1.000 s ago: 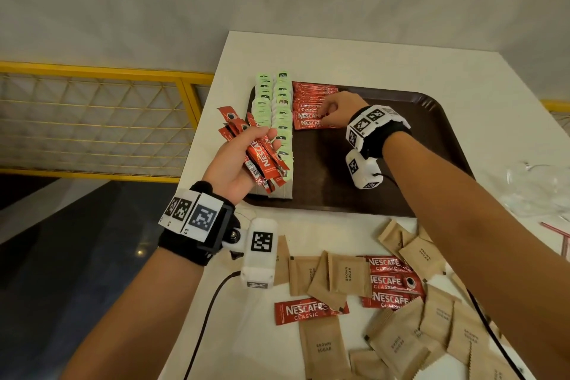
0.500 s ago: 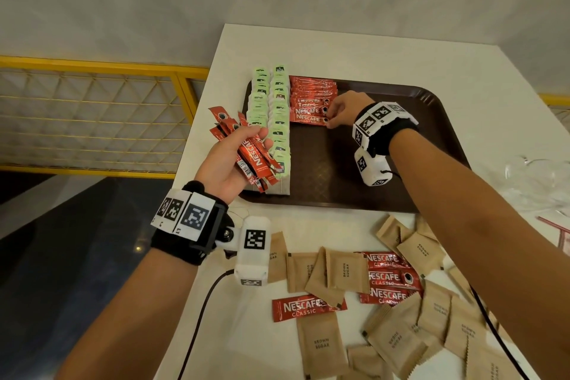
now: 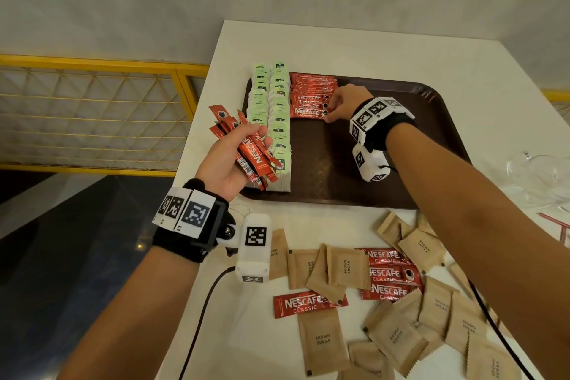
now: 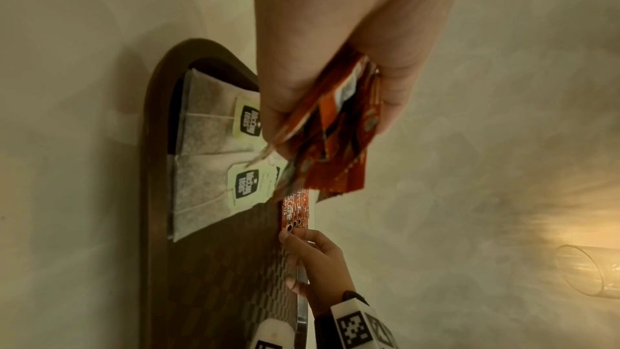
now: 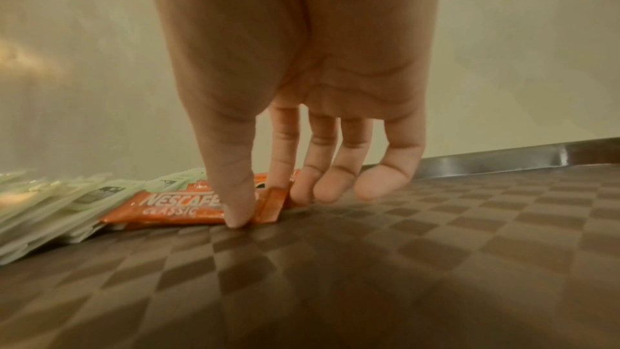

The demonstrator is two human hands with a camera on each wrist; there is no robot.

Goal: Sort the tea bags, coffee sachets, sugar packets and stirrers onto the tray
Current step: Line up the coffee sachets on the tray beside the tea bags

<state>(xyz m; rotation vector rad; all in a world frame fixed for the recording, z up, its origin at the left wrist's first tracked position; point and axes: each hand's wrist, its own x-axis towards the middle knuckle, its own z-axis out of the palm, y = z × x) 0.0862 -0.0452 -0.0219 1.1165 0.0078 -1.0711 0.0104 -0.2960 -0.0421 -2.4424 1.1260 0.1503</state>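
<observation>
Head view: brown tray (image 3: 431,145) on white table (image 3: 370,49). Two cols of green-tagged tea bags (image 3: 271,108) along tray's left side, red Nescafe coffee sachets (image 3: 311,99) stacked just beside them. Left hand (image 3: 229,160) grips a fanned bunch of red sachets (image 3: 246,151), held above tray's left edge. Right hand (image 3: 345,105) at the stack's right end, fingertips on nearest sachet. Loose brown sugar packets (image 3: 394,336) & a few more sachets on table near tray's front edge.

Left wrist: fingers (image 4: 285,105) & thumb clamped on the red bunch; tea bags w/ paper tags below.

Right wrist: thumb (image 5: 235,190) pressed at sachet's front edge, other fingers bent down slightly apart, tips touching the sachets' end; checkered tray floor.
</observation>
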